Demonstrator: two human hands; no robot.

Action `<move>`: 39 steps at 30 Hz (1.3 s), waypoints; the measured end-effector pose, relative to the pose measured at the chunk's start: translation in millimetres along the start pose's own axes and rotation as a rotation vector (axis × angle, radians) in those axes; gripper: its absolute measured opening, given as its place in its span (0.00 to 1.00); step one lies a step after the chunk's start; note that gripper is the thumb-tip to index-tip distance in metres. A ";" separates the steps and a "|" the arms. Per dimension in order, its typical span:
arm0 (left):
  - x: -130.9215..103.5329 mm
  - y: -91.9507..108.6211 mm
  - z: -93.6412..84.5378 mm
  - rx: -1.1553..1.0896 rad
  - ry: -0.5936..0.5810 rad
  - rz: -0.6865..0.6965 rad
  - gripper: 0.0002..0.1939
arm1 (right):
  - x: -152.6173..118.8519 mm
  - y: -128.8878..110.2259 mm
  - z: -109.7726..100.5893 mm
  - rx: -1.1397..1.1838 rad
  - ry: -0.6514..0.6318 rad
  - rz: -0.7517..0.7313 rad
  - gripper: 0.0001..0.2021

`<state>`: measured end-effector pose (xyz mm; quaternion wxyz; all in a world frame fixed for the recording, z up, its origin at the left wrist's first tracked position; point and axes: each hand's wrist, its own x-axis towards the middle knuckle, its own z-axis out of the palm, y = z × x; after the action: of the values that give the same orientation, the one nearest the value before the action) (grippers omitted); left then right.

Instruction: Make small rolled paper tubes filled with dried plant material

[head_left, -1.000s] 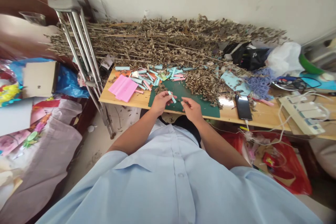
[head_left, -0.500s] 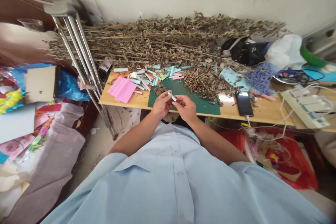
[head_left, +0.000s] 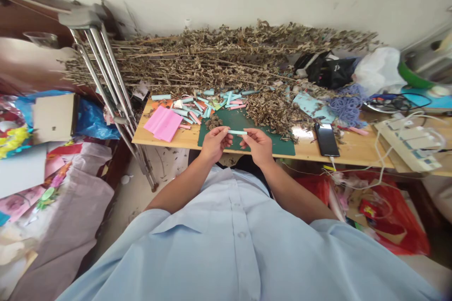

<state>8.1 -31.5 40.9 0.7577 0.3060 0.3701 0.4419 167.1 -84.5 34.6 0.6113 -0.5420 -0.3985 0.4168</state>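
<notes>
Between my two hands a thin light blue paper roll point(head_left: 237, 132) lies level above the green mat point(head_left: 287, 148). My left hand point(head_left: 214, 144) pinches its left end, and my right hand point(head_left: 259, 146) pinches the right end. Just beyond them, a small clump of dried leaves point(head_left: 213, 122) rests on the mat, with a larger heap of dried leaves point(head_left: 270, 110) to its right. Several blue and pink rolls point(head_left: 192, 108) are scattered at the back left, beside pink paper sheets point(head_left: 163, 123).
Long dried stalks point(head_left: 212, 63) line the wall. Metal crutches point(head_left: 109, 75) lean at the left. On the right are a black phone point(head_left: 326, 139), blue paper point(head_left: 314, 106), purple string point(head_left: 348, 103) and a power strip point(head_left: 409, 143) with cables.
My hands have moved apart, my right hand shifting right. The roll, tilted and mostly covered by fingers before, is now level and shows along its length.
</notes>
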 end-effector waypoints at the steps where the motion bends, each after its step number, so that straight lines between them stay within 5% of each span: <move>1: -1.1 1.2 0.0 0.013 0.004 0.009 0.19 | 0.5 1.3 -2.5 0.028 -0.006 0.017 0.18; 11: -13.7 0.7 10.3 0.182 -0.109 0.108 0.26 | 1.2 5.5 -11.6 0.289 -0.061 0.194 0.15; 18: -16.5 -3.0 18.0 0.254 -0.032 0.184 0.16 | -8.6 6.6 -7.0 0.263 -0.119 0.198 0.14; 26: -20.2 -7.6 5.5 0.325 -0.020 0.139 0.15 | -9.5 13.1 -9.7 0.212 -0.120 0.175 0.15; 33: -18.4 -2.2 -31.1 0.476 0.073 0.221 0.11 | 0.6 20.8 -20.7 -0.117 -0.121 0.011 0.20; 39: -6.7 62.6 -98.3 0.565 0.339 0.368 0.09 | 13.6 54.8 -55.1 -0.665 0.062 -0.405 0.20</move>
<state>-103.6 2.4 39.4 0.4796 0.4867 0.5363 0.4955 219.2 -86.3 -24.6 0.4839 -0.6333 -0.5921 0.1189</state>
